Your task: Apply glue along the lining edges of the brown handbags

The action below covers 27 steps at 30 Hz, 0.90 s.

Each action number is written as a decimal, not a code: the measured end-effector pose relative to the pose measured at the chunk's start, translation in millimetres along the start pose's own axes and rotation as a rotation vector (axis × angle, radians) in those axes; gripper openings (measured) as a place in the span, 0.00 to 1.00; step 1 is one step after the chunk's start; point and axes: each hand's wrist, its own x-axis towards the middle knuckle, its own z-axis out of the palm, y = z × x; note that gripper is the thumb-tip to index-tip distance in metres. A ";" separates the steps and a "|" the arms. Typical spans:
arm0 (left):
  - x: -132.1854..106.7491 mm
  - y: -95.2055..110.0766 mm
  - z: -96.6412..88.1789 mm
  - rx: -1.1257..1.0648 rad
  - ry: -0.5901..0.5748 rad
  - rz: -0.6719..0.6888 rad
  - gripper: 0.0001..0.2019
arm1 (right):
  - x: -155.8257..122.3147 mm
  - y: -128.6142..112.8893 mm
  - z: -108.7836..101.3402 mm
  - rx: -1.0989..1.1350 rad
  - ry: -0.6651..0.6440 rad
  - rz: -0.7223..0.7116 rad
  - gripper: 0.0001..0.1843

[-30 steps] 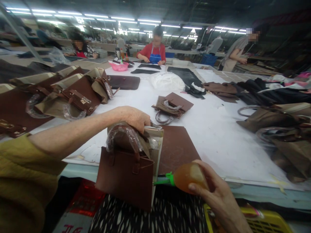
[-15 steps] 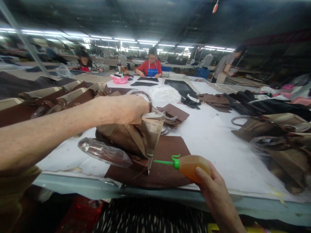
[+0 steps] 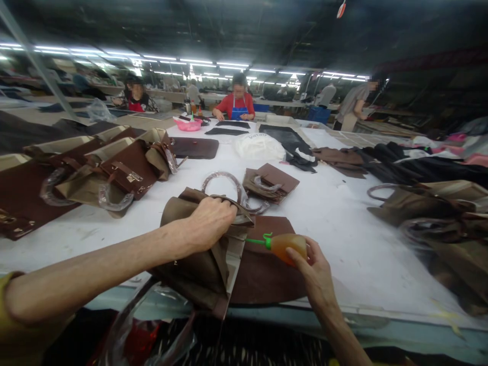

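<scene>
My left hand [image 3: 213,221] is closed over the top edge of a brown handbag [image 3: 198,269], which tilts at the table's front edge. One plastic-wrapped handle [image 3: 219,178] of this bag stands up behind my knuckles; another hangs down over the edge toward me. My right hand [image 3: 312,264] is wrapped round a squeeze bottle [image 3: 287,248] of amber liquid. Its thin green nozzle points left at the bag's pale side edge; whether the tip touches is unclear. Beneath lies a flat dark brown panel [image 3: 270,274], partly covered by the bag.
Several brown handbags [image 3: 129,173] stand at the left, and more [image 3: 450,218] lie at the right. A smaller brown bag piece [image 3: 270,183] lies behind my bag. A white plastic bundle [image 3: 259,146] and pink basket [image 3: 187,123] sit farther back. Across the table a person in red [image 3: 236,104] works.
My left hand has come lower and nearer, tilting the bag so its front handle now hangs off the table edge. The bottle has moved slightly left and up, its nozzle closer to the bag.
</scene>
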 end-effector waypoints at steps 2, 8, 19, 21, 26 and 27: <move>0.5 -1.0 3.2 0.010 0.014 -0.005 0.09 | 7.5 4.9 4.4 -0.024 0.025 -0.015 0.27; -7.5 -0.9 15.0 0.018 0.063 -0.009 0.11 | 22.3 19.8 11.9 -0.089 0.074 -0.034 0.29; -28.0 8.4 20.8 -0.021 0.057 -0.043 0.07 | 21.9 27.8 9.0 -0.137 0.055 -0.005 0.27; -28.1 8.1 19.8 -0.022 0.053 -0.045 0.07 | 21.2 26.1 8.5 -0.137 0.047 0.003 0.27; -27.6 8.7 17.6 -0.039 0.055 -0.044 0.05 | 16.0 19.9 5.1 -0.121 0.006 0.027 0.26; -27.5 9.1 17.5 -0.040 0.057 -0.043 0.04 | 14.1 18.9 4.2 -0.118 -0.003 0.034 0.26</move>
